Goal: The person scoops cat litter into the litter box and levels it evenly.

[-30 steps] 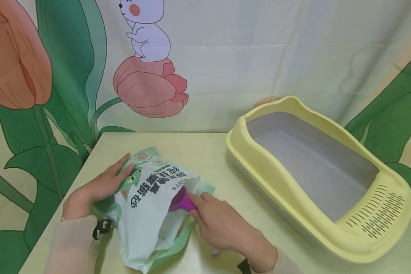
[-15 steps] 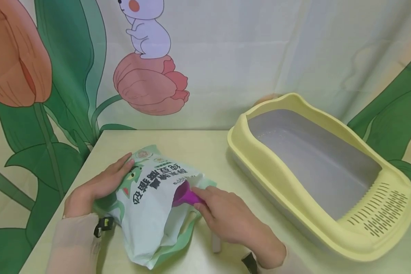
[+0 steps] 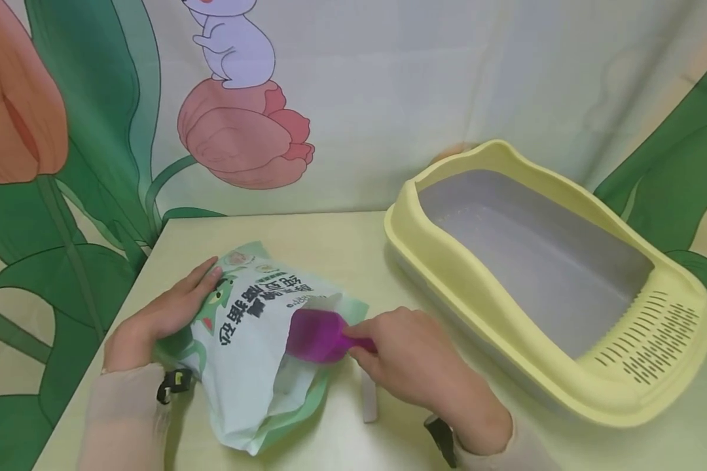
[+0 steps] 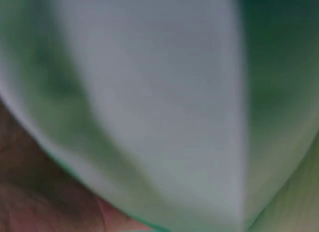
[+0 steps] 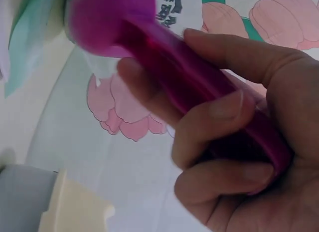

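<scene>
In the head view a white and green cat litter bag lies on the table with its open mouth toward the right. My left hand rests against the bag's left side, fingers straight along it. The left wrist view is mostly blurred bag, with a part of the hand at lower left. My right hand grips the handle of a purple scoop, its fingers curled round it in the right wrist view. The scoop's head sits at the bag's mouth, its tip partly inside. What the scoop holds cannot be made out.
A litter box with a yellow rim and grey basin stands at the right, a few small bits at its far end. A small pale block lies between bag and right hand. A tulip-printed curtain hangs behind the table.
My right hand has drawn the scoop rightward, so more of its head shows at the bag's mouth. The left hand stays on the bag. The head view has shifted slightly.
</scene>
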{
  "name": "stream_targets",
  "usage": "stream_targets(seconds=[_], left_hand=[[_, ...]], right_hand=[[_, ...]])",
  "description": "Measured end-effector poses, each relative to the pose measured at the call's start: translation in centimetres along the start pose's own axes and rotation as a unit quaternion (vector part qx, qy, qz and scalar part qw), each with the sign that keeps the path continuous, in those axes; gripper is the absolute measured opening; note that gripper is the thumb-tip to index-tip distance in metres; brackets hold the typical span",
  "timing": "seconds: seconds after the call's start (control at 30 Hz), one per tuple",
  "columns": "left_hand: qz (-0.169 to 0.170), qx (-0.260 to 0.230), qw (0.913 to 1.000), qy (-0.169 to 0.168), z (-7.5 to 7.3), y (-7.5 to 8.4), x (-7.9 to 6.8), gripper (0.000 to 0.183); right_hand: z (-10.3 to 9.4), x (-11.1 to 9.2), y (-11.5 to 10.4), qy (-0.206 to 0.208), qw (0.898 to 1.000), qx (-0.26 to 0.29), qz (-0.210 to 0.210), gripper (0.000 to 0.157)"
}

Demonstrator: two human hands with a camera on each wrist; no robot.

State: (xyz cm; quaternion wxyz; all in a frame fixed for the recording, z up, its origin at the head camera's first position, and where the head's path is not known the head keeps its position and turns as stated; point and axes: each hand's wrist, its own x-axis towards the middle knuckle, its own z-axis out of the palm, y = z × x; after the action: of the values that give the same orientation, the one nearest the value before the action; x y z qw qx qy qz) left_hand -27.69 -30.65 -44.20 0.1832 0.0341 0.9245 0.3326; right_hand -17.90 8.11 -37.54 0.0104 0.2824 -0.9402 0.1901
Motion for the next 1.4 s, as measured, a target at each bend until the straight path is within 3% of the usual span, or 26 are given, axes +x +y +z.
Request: stream_targets(seconds=[0.27,0.5,0.67,0.83,1.03,1.4], left_hand=[[0.008,0.002,0.9999,-0.008,-0.2,0.0,-0.2,0.078],[-0.001,0.0,0.9998,-0.021,-0.3,0.1,-0.5,0.079],[-0.003,-0.003,0.9998,-0.021,-0.2,0.1,-0.5,0.079],[-0.003,0.001,0.9998,-0.019,-0.3,0.1,-0.4,0.079],[0.002,-0.008,0.9997,-0.021,-0.3,0.0,-0.2,0.079],[-0.006,-0.004,0.9998,-0.016,-0.2,0.2,-0.3,0.082]], right_hand=[[-0.7,-0.6,-0.4,-0.032,0.998,-0.02,0.046,0.02],[-0.3,-0.2,-0.2,-0.037,0.998,0.009,0.052,0.019],[0.8,0.6,-0.1,-0.055,0.996,0.043,0.048,0.02],[2.2,1.1,0.1,-0.085,0.992,0.068,0.066,0.01],[4.1,1.8,0.3,-0.111,0.988,0.082,0.074,0.029],[7.1,3.0,-1.2,-0.073,0.991,0.068,0.09,0.028]])
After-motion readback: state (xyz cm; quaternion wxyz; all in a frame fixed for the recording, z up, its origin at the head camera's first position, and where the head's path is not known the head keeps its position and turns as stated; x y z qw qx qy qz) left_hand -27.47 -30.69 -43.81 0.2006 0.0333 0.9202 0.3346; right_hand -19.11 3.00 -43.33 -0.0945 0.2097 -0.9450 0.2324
